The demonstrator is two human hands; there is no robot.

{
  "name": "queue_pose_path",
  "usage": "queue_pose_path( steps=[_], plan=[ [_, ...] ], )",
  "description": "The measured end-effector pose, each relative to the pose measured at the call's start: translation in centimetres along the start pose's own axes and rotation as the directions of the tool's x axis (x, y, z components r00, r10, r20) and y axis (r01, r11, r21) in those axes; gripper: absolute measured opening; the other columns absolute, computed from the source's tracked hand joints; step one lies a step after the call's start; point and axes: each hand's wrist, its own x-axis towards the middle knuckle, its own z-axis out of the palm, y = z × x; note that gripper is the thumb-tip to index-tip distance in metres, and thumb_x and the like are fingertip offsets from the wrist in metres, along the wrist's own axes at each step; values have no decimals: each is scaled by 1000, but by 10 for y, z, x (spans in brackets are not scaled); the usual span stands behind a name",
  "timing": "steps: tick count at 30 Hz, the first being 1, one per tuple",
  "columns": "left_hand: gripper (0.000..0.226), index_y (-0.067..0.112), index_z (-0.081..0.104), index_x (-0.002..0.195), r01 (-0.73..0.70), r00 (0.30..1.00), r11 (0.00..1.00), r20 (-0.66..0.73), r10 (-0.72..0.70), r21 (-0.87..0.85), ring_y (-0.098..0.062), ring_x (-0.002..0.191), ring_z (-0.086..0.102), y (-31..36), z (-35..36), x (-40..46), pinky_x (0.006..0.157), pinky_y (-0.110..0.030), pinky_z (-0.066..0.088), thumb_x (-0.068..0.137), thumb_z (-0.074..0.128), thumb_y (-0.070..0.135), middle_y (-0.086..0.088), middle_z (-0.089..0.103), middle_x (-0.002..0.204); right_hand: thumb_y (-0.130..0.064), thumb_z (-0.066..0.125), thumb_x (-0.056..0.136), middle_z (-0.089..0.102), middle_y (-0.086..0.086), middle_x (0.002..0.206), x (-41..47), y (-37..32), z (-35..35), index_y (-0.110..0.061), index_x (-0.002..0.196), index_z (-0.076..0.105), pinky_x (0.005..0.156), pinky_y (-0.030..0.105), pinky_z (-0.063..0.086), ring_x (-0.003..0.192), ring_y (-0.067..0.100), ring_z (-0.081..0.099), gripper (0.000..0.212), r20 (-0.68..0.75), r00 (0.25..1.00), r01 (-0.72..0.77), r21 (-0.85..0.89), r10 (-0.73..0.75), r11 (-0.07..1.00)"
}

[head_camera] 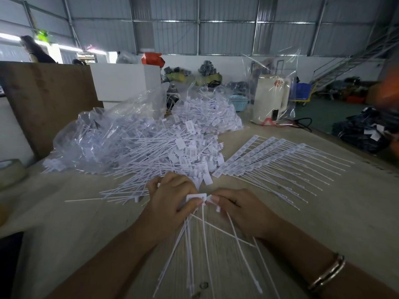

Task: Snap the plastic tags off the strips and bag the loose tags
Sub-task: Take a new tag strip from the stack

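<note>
My left hand [170,199] grips a bunch of white plastic tags [195,197], its thumb lying over the top tag's flat head. Their thin tails [194,251] fan down toward me. My right hand [239,209] pinches the neighbouring tag [212,201] at the bunch's right end. Whether that tag is still joined to the bunch I cannot tell. A big heap of loose tags [155,152] lies just beyond my hands. Several whole strips of tags [265,152] lie in overlapping rows to the right.
A clear plastic bag [90,134] holding tags lies at the left of the heap, and a second filled bag [207,113] sits behind. A white kettle [272,100] inside clear plastic stands at the back right. A roll of tape [10,171] lies at the left edge.
</note>
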Motion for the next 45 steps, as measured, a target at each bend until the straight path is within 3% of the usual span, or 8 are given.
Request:
queue_pose_path(
  steps=[5,10,15,19,25,32,40,45],
  plan=[
    [30,22,61,70,-24,997,997,-75,18,-78,-1,81,45,-2,-5,4,71,-50,38,86,44,40,18,55,74,-37,45,97,59,-19,65,-2,-5,-6,-46,74,60,57,12,43,57,-2,54,29,-66,997,-33,88,39,996],
    [22,29,63,79,129,971,966,-170,-169,-225,-9,88,53,-22,-23,0,81,-55,37,83,46,42,21,60,80,-36,48,91,61,-9,68,-7,17,-44,-35,86,60,65,34,49,62,7,57,13,-297,944,-107,135,143,985],
    [51,35,67,110,140,988,980,41,-148,143,-12,103,48,-14,-3,-4,82,-32,18,86,23,44,17,58,104,-49,53,84,61,-15,79,-3,9,-17,-44,91,53,66,25,50,69,0,57,8,-125,986,-122,-73,112,990],
    [48,37,69,99,147,988,989,47,-146,-31,-1,102,41,-3,0,-5,82,-30,16,87,24,50,27,51,96,-45,60,84,60,-22,81,-3,-7,0,-42,96,45,55,8,41,72,-10,57,20,-75,997,-2,-148,-9,989],
    [62,25,67,83,139,974,990,181,-140,18,6,104,33,8,1,-4,84,-27,14,71,20,65,28,52,94,-46,65,81,65,-13,99,-2,-17,8,-27,105,51,72,22,47,86,2,60,34,-54,989,126,-135,-135,983],
    [38,22,65,84,201,969,979,151,-196,-20,-1,104,38,4,-5,-3,91,-37,23,83,36,46,28,51,91,-34,62,82,64,-10,92,-4,-6,-13,-29,102,63,69,33,49,78,7,57,21,-48,994,88,-181,-98,979],
    [55,21,65,82,127,979,991,166,-119,-34,-3,100,40,0,-4,-4,89,-42,27,77,25,59,25,52,92,-43,60,87,67,-9,84,-1,-7,-2,-31,100,66,68,23,32,69,4,54,19,-41,995,73,-268,-87,961],
    [42,19,64,77,70,992,995,108,-62,-70,-2,97,40,1,-5,-3,84,-48,34,82,36,50,26,50,89,-43,60,85,67,-11,77,-1,-6,-2,-32,96,70,61,19,40,67,3,57,17,-46,999,-1,-135,-5,991]
  ],
)
